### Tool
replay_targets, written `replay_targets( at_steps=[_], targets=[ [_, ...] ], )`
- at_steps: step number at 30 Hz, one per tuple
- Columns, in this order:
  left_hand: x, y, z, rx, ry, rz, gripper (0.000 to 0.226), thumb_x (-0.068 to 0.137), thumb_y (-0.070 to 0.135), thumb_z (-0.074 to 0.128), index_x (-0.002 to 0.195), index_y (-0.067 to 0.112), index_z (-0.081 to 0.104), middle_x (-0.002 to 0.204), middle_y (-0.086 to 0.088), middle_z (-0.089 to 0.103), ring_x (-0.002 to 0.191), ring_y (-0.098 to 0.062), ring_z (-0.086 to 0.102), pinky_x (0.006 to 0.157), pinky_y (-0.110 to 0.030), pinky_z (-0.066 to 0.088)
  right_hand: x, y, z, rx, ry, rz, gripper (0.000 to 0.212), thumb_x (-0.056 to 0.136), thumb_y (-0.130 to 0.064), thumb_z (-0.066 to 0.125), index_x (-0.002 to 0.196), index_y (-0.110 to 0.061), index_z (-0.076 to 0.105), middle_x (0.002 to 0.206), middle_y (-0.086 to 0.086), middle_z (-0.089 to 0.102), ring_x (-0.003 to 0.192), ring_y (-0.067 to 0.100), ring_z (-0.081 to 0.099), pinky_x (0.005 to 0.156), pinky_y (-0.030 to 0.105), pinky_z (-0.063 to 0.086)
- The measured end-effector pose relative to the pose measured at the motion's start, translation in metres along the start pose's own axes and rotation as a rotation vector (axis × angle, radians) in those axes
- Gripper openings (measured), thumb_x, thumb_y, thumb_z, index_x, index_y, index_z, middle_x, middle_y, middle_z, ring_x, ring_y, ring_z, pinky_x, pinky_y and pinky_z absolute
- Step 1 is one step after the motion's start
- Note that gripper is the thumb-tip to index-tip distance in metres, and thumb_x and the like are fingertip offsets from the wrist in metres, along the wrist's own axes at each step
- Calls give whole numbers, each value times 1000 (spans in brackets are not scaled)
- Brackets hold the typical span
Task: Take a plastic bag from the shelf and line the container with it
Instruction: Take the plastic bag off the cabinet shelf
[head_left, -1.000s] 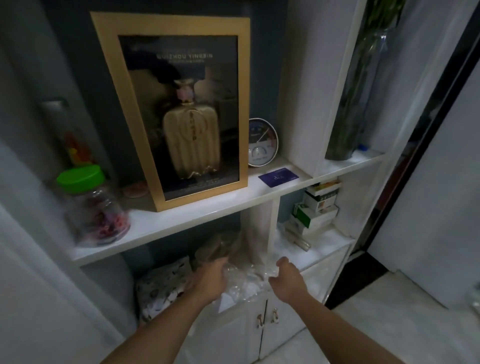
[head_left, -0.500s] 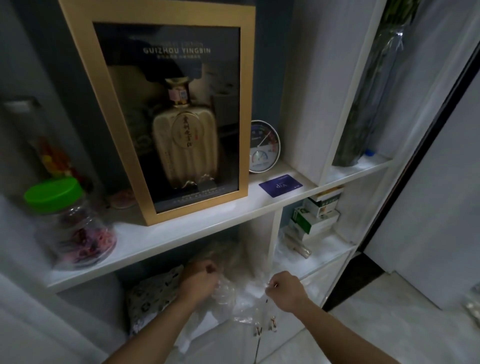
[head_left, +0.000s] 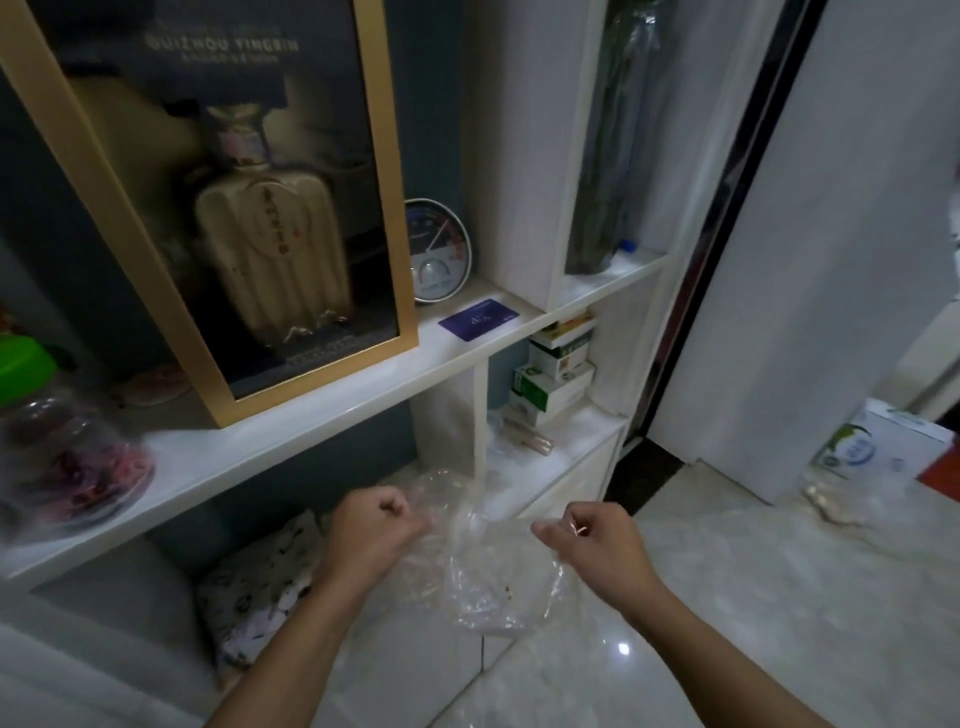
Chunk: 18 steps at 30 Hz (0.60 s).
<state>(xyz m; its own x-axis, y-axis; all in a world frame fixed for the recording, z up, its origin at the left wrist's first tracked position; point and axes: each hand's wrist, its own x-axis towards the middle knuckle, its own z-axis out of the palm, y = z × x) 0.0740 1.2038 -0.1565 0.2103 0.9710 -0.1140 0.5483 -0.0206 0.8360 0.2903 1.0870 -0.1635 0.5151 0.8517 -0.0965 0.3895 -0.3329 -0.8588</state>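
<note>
Shelf unit: white. On it, frame gold, enclosing a cream ribbed bottle on dark backing. Right of frame: card dark blue with pale lettering. Left of frame: jar lid bright green. Below frame: cloth white with small dark print; plastic bag clear, colourless.

Plastic bag: thin, clear, crinkled, glossy film. Shelf: smooth white, slight sheen. Floor: polished glossy marble-look tile. Pouch: matt printed cloth.
</note>
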Motion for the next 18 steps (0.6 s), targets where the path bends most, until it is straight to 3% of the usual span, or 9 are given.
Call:
replay_targets(
  at_steps=[4,7,11,14,16,18],
  targets=[
    [-25,18,15,-72,-150,64,37,62,-6,74,52,19,48,51,3,48,50,-10,43,52,-26,36,-30,-1,-37,203,-59,153,6,89,-8,64,86,-4,68,75,18,72,56,19,67,53,25,54],
    [-47,33,32,-145,-216,130,38,70,-12,68,55,19,51,60,-2,51,60,-15,46,59,-29,39,-55,7,-69,338,-21,211,11,93,-3,57,100,-3,66,74,13,72,58,19,64,52,25,51],
    [-89,52,68,-233,-263,147,28,84,-8,61,67,14,64,72,-9,68,72,-19,63,68,-30,51,-102,30,-116,431,150,238,16,92,-5,60,101,-17,66,70,8,74,52,11,61,54,28,51],
    [-127,66,101,-324,-295,142,18,84,-8,65,83,9,71,84,-9,72,79,-18,66,65,-19,52,-148,53,-154,497,245,213,35,90,3,57,106,-25,70,73,12,75,55,19,60,58,33,53],
    [-157,74,122,-372,-355,127,23,83,-5,69,97,13,74,94,-5,73,82,-13,69,62,-13,53,-183,71,-179,493,304,184,43,90,8,54,109,-26,74,74,10,76,55,17,61,57,26,56],
    [-187,82,141,-389,-421,140,35,83,0,71,109,23,71,96,-2,75,81,-10,72,62,-15,53,-217,89,-202,465,367,191,43,89,8,56,112,-25,71,74,8,77,54,11,64,56,20,57]
  ],
)
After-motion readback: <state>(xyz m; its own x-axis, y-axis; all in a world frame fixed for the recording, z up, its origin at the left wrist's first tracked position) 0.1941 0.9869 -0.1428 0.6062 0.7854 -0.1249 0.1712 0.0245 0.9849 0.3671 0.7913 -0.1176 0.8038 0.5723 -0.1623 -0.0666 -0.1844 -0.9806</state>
